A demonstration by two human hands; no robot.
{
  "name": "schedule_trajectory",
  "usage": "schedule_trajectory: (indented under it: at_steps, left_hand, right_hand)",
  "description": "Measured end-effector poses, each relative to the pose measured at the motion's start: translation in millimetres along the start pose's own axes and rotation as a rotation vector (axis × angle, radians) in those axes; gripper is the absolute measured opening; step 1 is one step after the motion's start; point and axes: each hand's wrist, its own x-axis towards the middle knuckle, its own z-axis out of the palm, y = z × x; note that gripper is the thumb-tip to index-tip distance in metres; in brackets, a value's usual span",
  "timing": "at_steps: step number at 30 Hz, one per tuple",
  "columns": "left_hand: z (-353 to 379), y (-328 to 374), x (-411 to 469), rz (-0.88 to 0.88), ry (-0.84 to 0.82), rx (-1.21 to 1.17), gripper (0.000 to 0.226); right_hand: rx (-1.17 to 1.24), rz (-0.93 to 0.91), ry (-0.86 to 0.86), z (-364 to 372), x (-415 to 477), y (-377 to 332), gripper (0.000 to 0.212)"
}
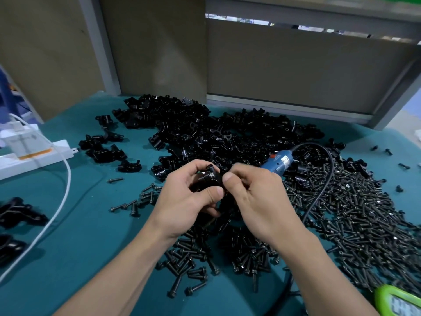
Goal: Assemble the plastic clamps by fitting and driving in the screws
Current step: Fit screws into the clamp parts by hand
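My left hand (pixel 190 197) grips a black plastic clamp (pixel 208 177) above the middle of the teal table (pixel 91 236), thumb curled over its front. My right hand (pixel 248 192) meets it from the right, thumb and fingers pinched at the clamp's side; what they pinch is hidden. A big heap of loose black clamp halves (pixel 205 131) lies behind the hands. Several black screws (pixel 355 215) cover the table to the right and beneath the hands. A blue electric screwdriver (pixel 279 161) lies just behind my right hand, its black cable (pixel 323 188) curving toward me.
A white power strip (pixel 34 156) with a plug and white cord (pixel 61 199) sits at the left. Finished-looking black clamps (pixel 16 213) lie at the left edge. A green device (pixel 398 302) is at the lower right. Brown panels (pixel 296 65) close off the back.
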Motion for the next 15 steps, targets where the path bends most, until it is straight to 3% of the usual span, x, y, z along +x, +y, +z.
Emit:
schedule_trajectory:
  at_steps: [3,10,15]
  left_hand:
    - [0,-1,1,-0.017,0.004,-0.013,0.023]
    - [0,-4,2,-0.06,0.031,-0.072,0.03]
    - [-1,-4,2,-0.066,0.016,-0.076,0.026]
  right_hand:
    - [-0.019,-0.059,-0.057,-7,1,0,0.022]
    - [-0.043,0.061,0.038,10,1,2,0.045]
    - [0.013,-0.034,-0.066,-3,3,4,0.022]
